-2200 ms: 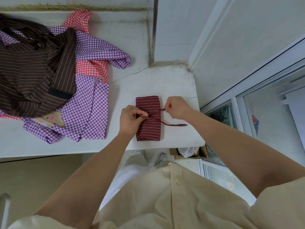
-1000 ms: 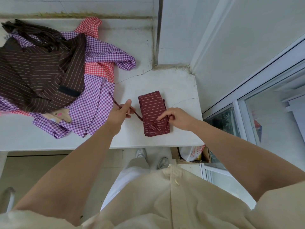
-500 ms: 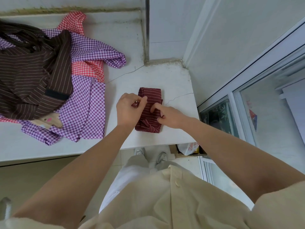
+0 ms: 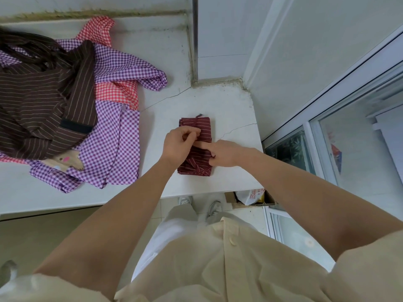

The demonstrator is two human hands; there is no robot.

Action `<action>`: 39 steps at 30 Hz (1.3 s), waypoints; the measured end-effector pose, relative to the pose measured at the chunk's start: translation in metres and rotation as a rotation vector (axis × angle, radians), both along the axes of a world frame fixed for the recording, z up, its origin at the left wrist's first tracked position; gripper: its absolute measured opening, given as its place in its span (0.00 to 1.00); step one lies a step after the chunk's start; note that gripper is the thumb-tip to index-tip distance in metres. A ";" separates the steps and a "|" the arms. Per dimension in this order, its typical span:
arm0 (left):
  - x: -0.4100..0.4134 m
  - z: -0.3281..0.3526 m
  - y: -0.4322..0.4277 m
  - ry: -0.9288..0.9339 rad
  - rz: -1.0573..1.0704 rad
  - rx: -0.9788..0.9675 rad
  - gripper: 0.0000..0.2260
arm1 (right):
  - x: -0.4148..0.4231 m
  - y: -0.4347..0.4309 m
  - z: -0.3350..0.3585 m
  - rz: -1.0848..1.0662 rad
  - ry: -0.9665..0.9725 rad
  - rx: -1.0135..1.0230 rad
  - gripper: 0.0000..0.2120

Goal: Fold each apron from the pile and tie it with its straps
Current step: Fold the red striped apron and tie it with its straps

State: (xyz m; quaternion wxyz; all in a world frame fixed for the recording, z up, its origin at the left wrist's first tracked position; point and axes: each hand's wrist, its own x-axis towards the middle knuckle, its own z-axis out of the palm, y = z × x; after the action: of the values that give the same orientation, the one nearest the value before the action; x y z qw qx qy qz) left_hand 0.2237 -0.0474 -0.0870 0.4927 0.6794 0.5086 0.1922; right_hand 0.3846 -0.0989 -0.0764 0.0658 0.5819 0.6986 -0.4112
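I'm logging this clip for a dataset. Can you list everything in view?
maroon striped apron: one, dark red, folded on the counter's right part
strap: one seen, maroon, over that apron
brown striped apron: one, brown, top of the pile at left
purple gingham apron: at least one, purple-white, in the pile
red gingham apron: one, red-white, in the pile
counter: one, white, cracked
cardboard box: one, brown, on the floor
shoes: two, pale, on the floor
left hand: pinches the strap
right hand: grips the maroon striped apron
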 end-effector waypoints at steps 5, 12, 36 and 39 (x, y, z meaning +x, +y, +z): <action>0.001 -0.007 0.000 0.035 -0.038 -0.011 0.10 | 0.012 -0.016 -0.014 -0.331 0.215 0.042 0.19; 0.002 -0.006 0.007 0.097 -0.031 -0.041 0.07 | 0.043 0.008 0.006 -0.217 -0.213 0.012 0.09; 0.003 -0.011 0.016 0.046 -0.063 -0.212 0.10 | 0.011 0.030 0.016 -0.417 0.077 0.029 0.05; 0.001 -0.011 0.019 -0.010 -0.074 -0.250 0.08 | 0.014 0.023 0.012 -0.502 0.200 -0.042 0.06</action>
State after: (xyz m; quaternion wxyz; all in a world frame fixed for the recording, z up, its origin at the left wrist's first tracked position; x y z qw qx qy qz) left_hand 0.2250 -0.0284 -0.0983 0.5830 0.6299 0.5006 0.1126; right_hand 0.3984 -0.0755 -0.0644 -0.0957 0.6920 0.5267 -0.4844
